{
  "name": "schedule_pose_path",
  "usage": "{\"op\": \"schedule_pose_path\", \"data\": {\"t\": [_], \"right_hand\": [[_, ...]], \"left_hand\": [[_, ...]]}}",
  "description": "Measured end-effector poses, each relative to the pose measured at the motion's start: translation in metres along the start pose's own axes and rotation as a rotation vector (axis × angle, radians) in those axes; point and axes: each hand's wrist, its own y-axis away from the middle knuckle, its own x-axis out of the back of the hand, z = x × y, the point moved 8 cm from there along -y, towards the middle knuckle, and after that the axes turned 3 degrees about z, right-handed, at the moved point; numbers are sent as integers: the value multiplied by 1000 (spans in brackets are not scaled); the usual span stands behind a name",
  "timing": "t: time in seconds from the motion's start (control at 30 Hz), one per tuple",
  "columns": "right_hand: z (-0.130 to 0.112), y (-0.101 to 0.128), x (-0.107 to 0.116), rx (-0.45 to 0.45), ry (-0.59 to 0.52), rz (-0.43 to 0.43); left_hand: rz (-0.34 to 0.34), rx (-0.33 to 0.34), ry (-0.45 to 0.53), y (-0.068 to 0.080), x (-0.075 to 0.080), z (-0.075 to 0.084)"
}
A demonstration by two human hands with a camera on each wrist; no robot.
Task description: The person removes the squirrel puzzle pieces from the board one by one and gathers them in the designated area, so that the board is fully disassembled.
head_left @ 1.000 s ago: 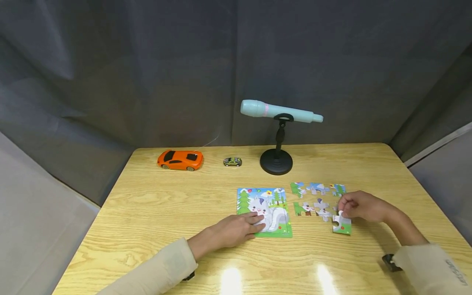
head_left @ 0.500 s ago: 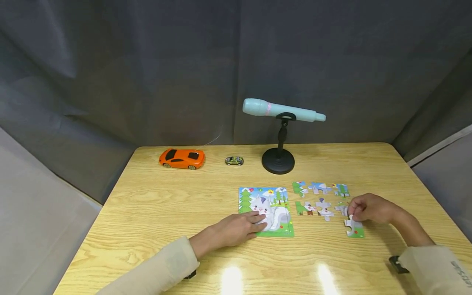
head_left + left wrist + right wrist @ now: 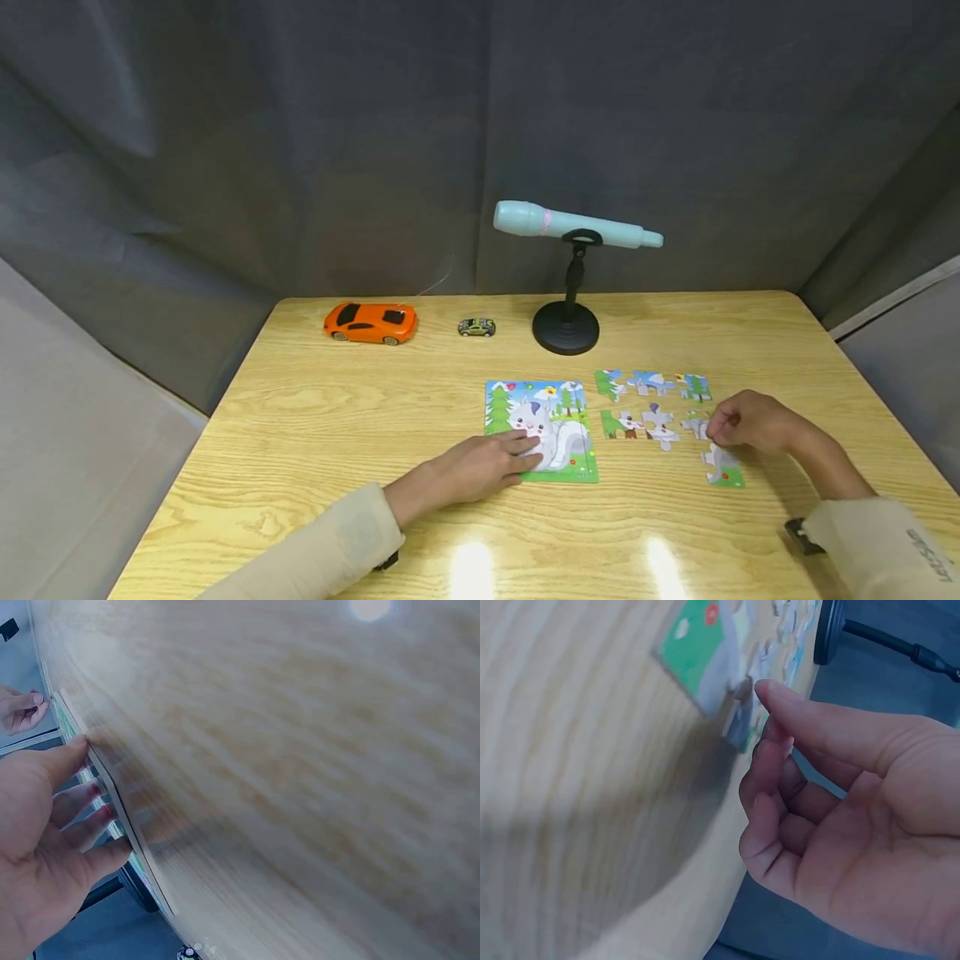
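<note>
Left hand (image 3: 487, 467) rests with its extended fingers on the lower left of a square picture card (image 3: 570, 450) showing a grey squirrel; in the left wrist view its fingertips (image 3: 116, 851) lie along the card's edge. Right hand (image 3: 750, 421) hovers over the puzzle pieces, fingers curled and thumb near the forefinger, holding nothing visible. Just below it, the corner puzzle piece (image 3: 726, 468), green with a red flower, lies on the table; the right wrist view shows this corner piece (image 3: 694, 649) apart from the fingers. A grey-tail piece (image 3: 695, 427) lies beside the fingertips.
Several other puzzle pieces (image 3: 651, 382) lie in two loose rows right of the card. Behind stands a light-blue toy microphone (image 3: 615, 232) on a black stand (image 3: 565, 329). An orange toy car (image 3: 371, 323) and a small patterned car (image 3: 477, 327) sit at the back left.
The right hand has carried the corner piece right, laid it below the grey-tail piece and let go, lifting slightly away. The left hand stays on the card.
</note>
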Motion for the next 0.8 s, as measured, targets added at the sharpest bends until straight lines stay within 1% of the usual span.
{"op": "schedule_pose_path", "data": {"t": [0.07, 0.2, 0.4, 0.53, 0.73, 0.8], "right_hand": [[-5, -2, 0, 9, 2, -1], [-22, -6, -3, 55, -15, -3], [-55, -16, -15, 141, -15, -10], [-78, -25, -23, 158, -40, -34], [-115, -41, -34, 201, -18, -46], [-126, -45, -39, 215, -14, -56]], "left_hand": [[3, -3, -6, 0, -1, 0], [20, -1, 5, 0, -2, -1], [55, -13, -8, 1, 0, 0], [76, -28, -13, 1, 0, 1], [120, -54, -4, 4, 3, 0], [137, -54, 12, 6, 4, -1]]}}
